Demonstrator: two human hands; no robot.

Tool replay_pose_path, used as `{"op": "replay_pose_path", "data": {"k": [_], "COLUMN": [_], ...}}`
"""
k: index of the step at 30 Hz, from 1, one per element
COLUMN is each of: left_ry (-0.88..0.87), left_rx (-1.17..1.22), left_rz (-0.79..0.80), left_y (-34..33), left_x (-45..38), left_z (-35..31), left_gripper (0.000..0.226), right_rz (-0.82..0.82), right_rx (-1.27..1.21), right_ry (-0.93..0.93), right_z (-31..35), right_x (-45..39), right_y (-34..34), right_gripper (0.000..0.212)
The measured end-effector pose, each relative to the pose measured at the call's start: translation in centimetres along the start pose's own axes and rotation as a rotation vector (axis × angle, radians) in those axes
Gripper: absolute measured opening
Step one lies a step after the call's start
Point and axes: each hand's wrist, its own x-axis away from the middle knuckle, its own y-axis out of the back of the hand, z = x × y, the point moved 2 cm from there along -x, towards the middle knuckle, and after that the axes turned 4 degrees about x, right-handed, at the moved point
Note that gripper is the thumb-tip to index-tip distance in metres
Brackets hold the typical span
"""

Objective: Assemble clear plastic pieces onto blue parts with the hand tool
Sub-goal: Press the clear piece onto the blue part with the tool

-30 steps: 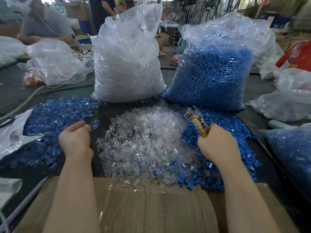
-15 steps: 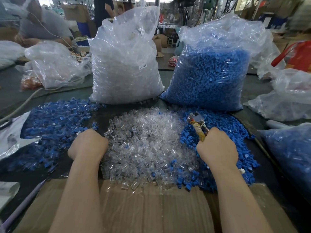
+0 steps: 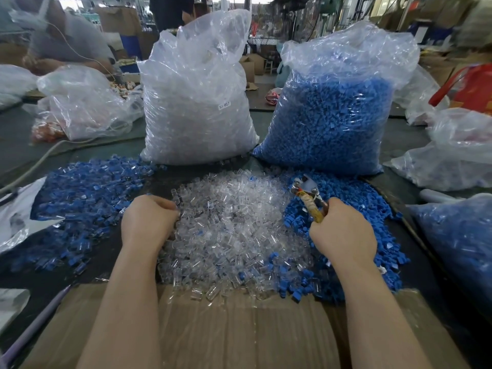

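Figure: surroundings I see beyond the work area.
A flattened cardboard sheet lies nearest; a person in grey sits far left; a red bag far right.

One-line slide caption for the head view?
Right hand grips the hand tool over loose blue parts while the left hand digs into the clear-piece pile.

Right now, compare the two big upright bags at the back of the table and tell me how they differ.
The left bag is packed with clear plastic pieces; the right bag holds blue parts. The left bag carries a small white label on its front, while no label shows on the right bag. The left bag's neck stands taller and narrower, while the right bag's top spreads wider. Both are transparent plastic sacks standing upright behind the loose piles.
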Motion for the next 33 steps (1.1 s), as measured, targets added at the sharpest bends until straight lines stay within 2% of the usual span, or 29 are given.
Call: {"op": "replay_pose_path", "data": {"k": [3,5,10,18,23,27,33], "left_ry": [-0.123,-0.17,-0.162,-0.042,0.03,0.052,0.053], "left_rx": [0.11,0.265,0.631,0.835,0.931,0.989,1.034], "left_rz": [-0.053,0.005,0.266,0.477,0.517,0.484,0.469], "left_y": [-0.3,-1.2,-3.8,-6.3,-7.1,-7.2,-7.0], "left_x": [1.3,2.3,4.7,6.9,7.5,7.7,8.0], "left_z": [-1.9,-3.4,-6.1,-7.1,-7.4,-7.6,-8.0], "left_gripper": [0.004,0.004,0.008,0.013,0.014,0.014,0.009], "right_rz": [-0.032,-0.043,-0.028,-0.083,-0.096,-0.093,-0.106], "right_rx": [-0.069,-0.128,-0.285,-0.458,-0.672,-0.842,-0.945], "right_ry": [0.005,0.007,0.011,0.024,0.086,0.2,0.327], "right_z": [0.0,0.1,0.0,0.2,0.6,1.7,3.3], "right_x": [0.0,-0.1,-0.7,-0.6,-0.2,0.2,1.0], "right_y": [0.1,0.0,0.1,0.3,0.7,1.0,1.3], "right_gripper": [0.011,0.014,0.019,0.016,0.017,0.018,0.015]}}
